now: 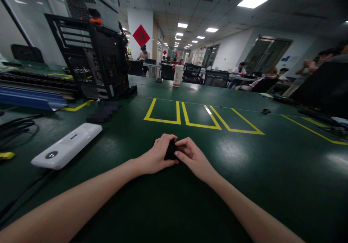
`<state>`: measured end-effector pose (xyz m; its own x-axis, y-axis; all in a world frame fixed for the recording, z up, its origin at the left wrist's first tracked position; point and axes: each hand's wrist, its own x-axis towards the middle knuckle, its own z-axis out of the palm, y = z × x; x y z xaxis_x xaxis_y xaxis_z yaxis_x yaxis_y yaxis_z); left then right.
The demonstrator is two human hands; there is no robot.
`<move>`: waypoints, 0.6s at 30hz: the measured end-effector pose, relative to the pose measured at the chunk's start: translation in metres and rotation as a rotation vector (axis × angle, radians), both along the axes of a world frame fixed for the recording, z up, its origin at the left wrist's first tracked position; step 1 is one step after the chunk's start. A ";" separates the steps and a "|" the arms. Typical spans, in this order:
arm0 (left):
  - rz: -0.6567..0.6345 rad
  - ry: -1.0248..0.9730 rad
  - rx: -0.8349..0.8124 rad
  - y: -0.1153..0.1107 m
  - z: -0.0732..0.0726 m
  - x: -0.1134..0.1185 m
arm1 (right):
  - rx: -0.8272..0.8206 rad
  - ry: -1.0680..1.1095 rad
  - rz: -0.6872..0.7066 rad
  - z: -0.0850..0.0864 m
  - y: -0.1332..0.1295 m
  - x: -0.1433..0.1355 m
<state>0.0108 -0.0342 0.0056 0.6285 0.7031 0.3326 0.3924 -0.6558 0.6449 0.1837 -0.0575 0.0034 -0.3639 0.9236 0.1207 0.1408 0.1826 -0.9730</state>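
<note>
A small black object (170,150) rests at the middle of the dark green table (174,206). My left hand (160,154) is wrapped over it from the left, fingers on top and thumb along its near side. From the right, my right hand (191,156) touches the object's right side with bent thumb and fingertips. Whether the right fingertips pinch some small part there is too small to tell. Much of the black object is hidden under the left hand.
A white device (67,145) with a cable lies left, near a black computer case (100,54) and blue strip (29,97). Yellow tape outlines (202,126) mark the table beyond my hands. Farther back stands a white cup (177,75). People sit in the background.
</note>
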 end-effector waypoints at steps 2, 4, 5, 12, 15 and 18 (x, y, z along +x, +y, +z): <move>0.003 -0.008 -0.003 0.000 0.000 0.000 | 0.002 -0.013 -0.008 -0.001 0.000 0.000; 0.004 -0.008 -0.019 0.000 0.000 0.000 | -0.007 -0.036 -0.008 0.000 0.001 0.001; 0.006 -0.008 -0.026 0.000 0.000 -0.001 | -0.014 -0.046 -0.003 0.000 0.001 0.001; 0.005 0.000 -0.011 -0.001 0.000 0.000 | -0.027 -0.019 0.034 0.002 -0.001 0.001; 0.016 -0.014 0.006 0.000 -0.002 0.001 | -0.019 -0.002 0.018 0.000 0.000 0.000; 0.017 -0.013 0.014 0.000 0.000 0.001 | -0.010 0.002 0.000 -0.002 0.001 0.000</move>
<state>0.0118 -0.0345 0.0056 0.6124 0.7087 0.3502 0.3952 -0.6582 0.6408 0.1837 -0.0563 0.0018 -0.3637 0.9247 0.1122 0.1387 0.1728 -0.9751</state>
